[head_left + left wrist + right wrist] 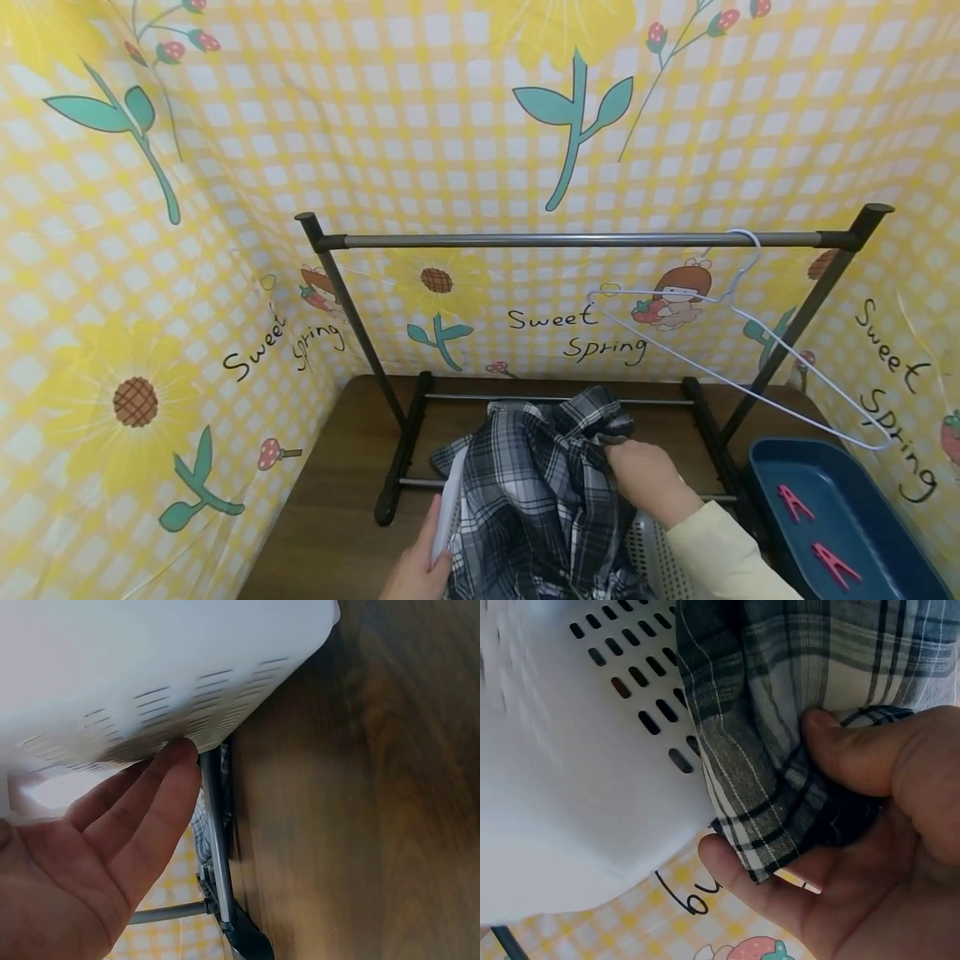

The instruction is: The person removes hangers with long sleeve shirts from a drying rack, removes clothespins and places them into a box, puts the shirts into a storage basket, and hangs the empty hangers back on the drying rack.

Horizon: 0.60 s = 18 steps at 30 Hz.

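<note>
A dark grey and white plaid shirt (525, 483) lies bunched in a white perforated laundry basket (660, 554), spilling over its far rim. My left hand (422, 554) grips the basket's left rim, thumb on top. In the left wrist view, the fingers of this hand (139, 817) bend against the slotted outer wall of the basket (187, 697). My right hand (648, 475) pinches a fold at the right of the shirt. Seen from the right wrist, the shirt's hem (757, 825) lies between the thumb and fingers of the right hand (870, 847).
Behind the basket stands a black garment rack (525, 241) on a brown wooden table (300, 517). A white wire hanger (795, 350) hangs from the right of its bar. To the right, a blue tray (847, 475) holds pink clothespins (836, 565). Patterned yellow cloth (450, 125) surrounds the table.
</note>
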### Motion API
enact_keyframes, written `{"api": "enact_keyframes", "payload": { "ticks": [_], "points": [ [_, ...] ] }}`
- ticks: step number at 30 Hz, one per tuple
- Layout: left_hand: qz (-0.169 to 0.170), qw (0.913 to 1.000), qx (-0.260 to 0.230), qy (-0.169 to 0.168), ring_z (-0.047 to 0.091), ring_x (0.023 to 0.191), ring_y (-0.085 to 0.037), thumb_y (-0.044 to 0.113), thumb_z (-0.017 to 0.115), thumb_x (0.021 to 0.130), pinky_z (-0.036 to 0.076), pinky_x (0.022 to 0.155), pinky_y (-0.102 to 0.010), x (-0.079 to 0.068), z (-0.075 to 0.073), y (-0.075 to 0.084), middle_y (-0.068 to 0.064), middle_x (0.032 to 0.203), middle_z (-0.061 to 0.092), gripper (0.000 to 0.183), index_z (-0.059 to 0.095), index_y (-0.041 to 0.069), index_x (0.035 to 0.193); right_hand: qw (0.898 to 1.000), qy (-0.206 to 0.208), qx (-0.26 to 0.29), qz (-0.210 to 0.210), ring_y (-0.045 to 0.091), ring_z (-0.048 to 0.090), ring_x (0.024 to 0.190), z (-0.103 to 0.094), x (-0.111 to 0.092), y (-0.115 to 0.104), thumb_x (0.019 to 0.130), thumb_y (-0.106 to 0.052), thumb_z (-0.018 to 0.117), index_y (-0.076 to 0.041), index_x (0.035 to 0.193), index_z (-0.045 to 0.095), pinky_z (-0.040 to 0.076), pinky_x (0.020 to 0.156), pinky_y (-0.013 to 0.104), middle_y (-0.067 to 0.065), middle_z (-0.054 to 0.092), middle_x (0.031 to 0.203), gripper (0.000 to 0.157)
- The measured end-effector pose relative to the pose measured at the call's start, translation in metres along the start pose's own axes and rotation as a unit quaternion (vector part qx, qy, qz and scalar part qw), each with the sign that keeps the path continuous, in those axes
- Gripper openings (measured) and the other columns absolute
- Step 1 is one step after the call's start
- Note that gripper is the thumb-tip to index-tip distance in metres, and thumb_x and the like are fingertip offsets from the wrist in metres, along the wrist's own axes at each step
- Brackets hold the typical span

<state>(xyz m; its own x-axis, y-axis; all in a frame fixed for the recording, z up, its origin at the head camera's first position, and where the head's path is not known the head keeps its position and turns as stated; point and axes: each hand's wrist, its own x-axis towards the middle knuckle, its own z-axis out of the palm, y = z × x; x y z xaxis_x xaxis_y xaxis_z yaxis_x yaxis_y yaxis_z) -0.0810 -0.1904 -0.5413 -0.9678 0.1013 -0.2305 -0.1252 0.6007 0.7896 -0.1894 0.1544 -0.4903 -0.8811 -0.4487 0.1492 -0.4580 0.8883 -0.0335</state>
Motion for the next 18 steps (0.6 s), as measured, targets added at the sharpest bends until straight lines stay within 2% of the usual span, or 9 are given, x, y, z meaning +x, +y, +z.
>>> {"api": "enact_keyframes", "payload": {
  "ticks": [5,9,14,16,18],
  "points": [
    [-0.022,0.9997,-0.004,0.001,0.051,0.088,-0.029,0.021,0.051,0.095,0.04,0.081,-0.055,0.001,0.0,0.003,-0.025,0.127,0.045,0.071,0.011,0.013,0.152,1.0,0.008,-0.005,0.01,0.022,0.054,0.054,-0.003,-0.004,-0.003,0.078,-0.002,0.069,-0.008,0.07,0.058,0.044,0.045,0.038,0.005,0.055,0.062,0.015],
    [-0.029,0.9995,0.005,0.009,0.052,0.09,-0.029,0.02,0.052,0.094,0.039,0.082,-0.058,0.0,0.0,0.006,-0.026,0.128,0.046,0.07,0.012,0.012,0.152,1.0,0.017,-0.01,0.004,0.022,0.055,0.056,-0.008,-0.007,-0.007,0.077,0.0,0.068,-0.007,0.072,0.059,0.043,0.046,0.039,0.006,0.056,0.064,0.012],
    [-0.054,0.9984,0.005,0.015,0.051,0.091,-0.031,0.019,0.053,0.093,0.038,0.083,-0.06,0.0,0.0,0.01,-0.025,0.127,0.047,0.07,0.015,0.013,0.152,0.999,0.015,-0.027,0.01,0.023,0.056,0.059,-0.015,-0.011,-0.013,0.077,-0.003,0.068,-0.008,0.074,0.061,0.043,0.049,0.04,0.005,0.057,0.065,0.009],
    [-0.067,0.9976,0.002,0.017,0.051,0.091,-0.031,0.02,0.053,0.093,0.038,0.082,-0.06,0.0,0.0,0.011,-0.024,0.126,0.047,0.07,0.015,0.015,0.152,0.999,0.012,-0.033,0.017,0.026,0.057,0.064,-0.018,-0.013,-0.015,0.076,-0.005,0.069,-0.008,0.077,0.063,0.044,0.051,0.042,0.007,0.058,0.07,0.006],
    [-0.071,0.9973,0.003,0.02,0.051,0.09,-0.03,0.02,0.053,0.093,0.039,0.082,-0.059,0.0,0.001,0.012,-0.023,0.126,0.048,0.071,0.015,0.015,0.152,0.999,0.007,-0.031,0.028,0.031,0.059,0.075,-0.021,-0.015,-0.017,0.077,-0.006,0.069,-0.008,0.083,0.067,0.047,0.057,0.046,0.012,0.061,0.082,0.006]
  ]
}}
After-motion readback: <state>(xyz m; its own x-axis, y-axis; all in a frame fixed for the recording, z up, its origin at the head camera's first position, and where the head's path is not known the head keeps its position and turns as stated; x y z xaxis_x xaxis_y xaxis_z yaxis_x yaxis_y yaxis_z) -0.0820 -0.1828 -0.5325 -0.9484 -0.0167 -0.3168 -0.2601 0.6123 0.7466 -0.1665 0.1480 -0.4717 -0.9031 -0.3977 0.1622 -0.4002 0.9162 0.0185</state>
